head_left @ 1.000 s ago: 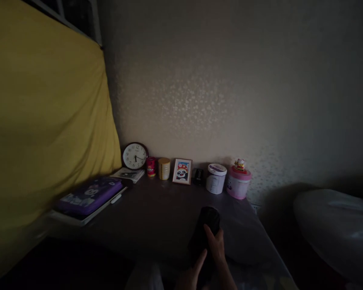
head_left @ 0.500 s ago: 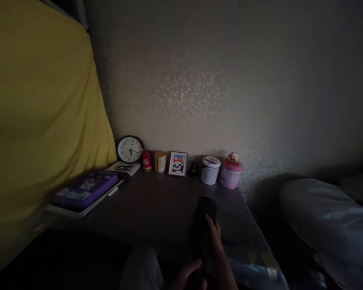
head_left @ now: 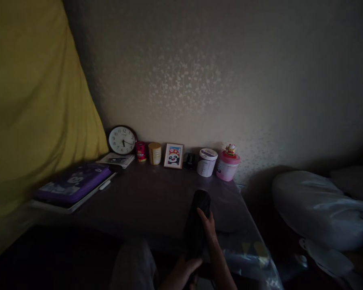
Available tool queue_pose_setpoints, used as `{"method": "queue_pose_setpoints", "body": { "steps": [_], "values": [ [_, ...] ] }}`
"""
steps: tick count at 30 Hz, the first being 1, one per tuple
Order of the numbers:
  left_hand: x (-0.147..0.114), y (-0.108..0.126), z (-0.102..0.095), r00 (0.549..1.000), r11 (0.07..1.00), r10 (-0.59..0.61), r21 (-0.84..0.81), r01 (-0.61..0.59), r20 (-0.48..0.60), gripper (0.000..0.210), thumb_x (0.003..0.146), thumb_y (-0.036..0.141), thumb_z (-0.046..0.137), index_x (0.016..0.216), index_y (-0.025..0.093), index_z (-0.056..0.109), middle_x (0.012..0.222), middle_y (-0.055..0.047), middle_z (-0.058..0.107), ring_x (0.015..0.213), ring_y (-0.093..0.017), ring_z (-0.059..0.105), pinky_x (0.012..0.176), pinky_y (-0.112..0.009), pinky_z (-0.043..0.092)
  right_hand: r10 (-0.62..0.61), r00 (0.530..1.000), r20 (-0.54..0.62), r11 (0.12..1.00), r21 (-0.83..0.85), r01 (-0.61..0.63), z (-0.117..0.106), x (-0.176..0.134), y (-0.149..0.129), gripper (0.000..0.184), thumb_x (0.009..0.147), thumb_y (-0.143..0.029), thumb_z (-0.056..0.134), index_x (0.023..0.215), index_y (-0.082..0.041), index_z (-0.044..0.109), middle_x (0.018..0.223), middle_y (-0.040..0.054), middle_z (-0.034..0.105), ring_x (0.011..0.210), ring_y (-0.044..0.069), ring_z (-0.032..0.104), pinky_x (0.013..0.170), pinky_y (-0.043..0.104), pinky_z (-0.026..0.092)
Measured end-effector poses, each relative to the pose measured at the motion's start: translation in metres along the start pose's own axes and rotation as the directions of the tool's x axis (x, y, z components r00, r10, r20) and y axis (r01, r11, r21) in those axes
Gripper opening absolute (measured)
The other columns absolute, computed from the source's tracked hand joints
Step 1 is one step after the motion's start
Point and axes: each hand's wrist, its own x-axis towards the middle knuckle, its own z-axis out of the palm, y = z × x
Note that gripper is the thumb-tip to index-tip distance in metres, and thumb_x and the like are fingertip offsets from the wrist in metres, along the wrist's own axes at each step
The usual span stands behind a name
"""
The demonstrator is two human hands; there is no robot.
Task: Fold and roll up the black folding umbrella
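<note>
A long black bundle (head_left: 195, 227) that looks like a folded umbrella slants over the front edge of the table (head_left: 145, 193). My right hand (head_left: 208, 221) is closed around its upper part from the right, with the thumb side showing. At the lower end my left hand (head_left: 186, 272) is closed, the thumb lying across it. Darkness hides most of the left fingers and the bundle's lower end.
Along the wall stand a clock (head_left: 122, 140), a red container (head_left: 140, 152), a yellow container (head_left: 155, 154), a framed panda picture (head_left: 174, 156), a white tub (head_left: 207, 163) and a pink tub (head_left: 228, 167). A purple case (head_left: 75, 183) lies left, a white bag (head_left: 317, 205) right.
The view has tilted and shifted, so the table items appear further left and higher. Both hands remain on the black bundle, and the left thumb now lies more across its lower end.
</note>
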Motion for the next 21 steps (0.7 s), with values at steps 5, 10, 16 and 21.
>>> {"method": "queue_pose_setpoints", "body": {
  "steps": [5,10,16,21],
  "values": [
    [0.005,-0.001,0.003,0.986,0.972,0.116,0.219,-0.087,-0.121,0.032,0.075,0.043,0.051,0.089,0.016,0.059,0.061,0.001,0.060,0.054,-0.013,0.057,0.054,-0.022,0.041,0.022,1.000,0.008,0.999,0.049,-0.022,0.003,-0.004,-0.002,0.064,0.054,-0.046,0.072,0.106,-0.014,0.054,0.086,0.0049,0.067,0.081,0.024,0.063,0.067,0.030,0.051],
    [0.017,-0.008,-0.002,0.961,0.881,0.218,0.459,-0.118,-0.172,0.049,0.076,0.022,0.050,0.121,0.004,0.046,0.123,-0.014,0.054,0.117,-0.022,0.047,0.095,-0.026,0.035,0.015,1.000,-0.025,0.999,0.033,-0.014,0.002,-0.005,-0.001,0.063,0.054,-0.047,0.071,0.104,-0.013,0.054,0.086,0.0055,0.067,0.082,0.024,0.063,0.066,0.030,0.051],
    [0.026,-0.014,-0.006,0.950,0.746,0.257,0.661,-0.080,-0.175,0.063,0.078,0.022,0.048,0.132,-0.004,0.030,0.134,-0.021,0.041,0.125,-0.022,0.038,0.101,-0.024,0.028,-0.032,0.991,-0.127,0.992,-0.122,0.016,0.002,0.002,0.005,0.068,0.053,-0.051,0.070,0.105,-0.012,0.054,0.090,0.0074,0.066,0.087,0.026,0.061,0.068,0.029,0.049],
    [0.018,-0.009,-0.006,0.945,0.684,0.225,0.729,0.020,-0.237,0.060,0.081,0.023,0.045,0.136,0.007,0.027,0.126,-0.016,0.052,0.117,-0.021,0.048,0.095,-0.025,0.033,-0.011,0.978,-0.207,0.984,-0.177,-0.026,0.006,0.003,0.001,0.078,0.046,-0.054,0.071,0.107,-0.009,0.053,0.088,0.0095,0.066,0.088,0.029,0.061,0.068,0.031,0.048]
  ]
}}
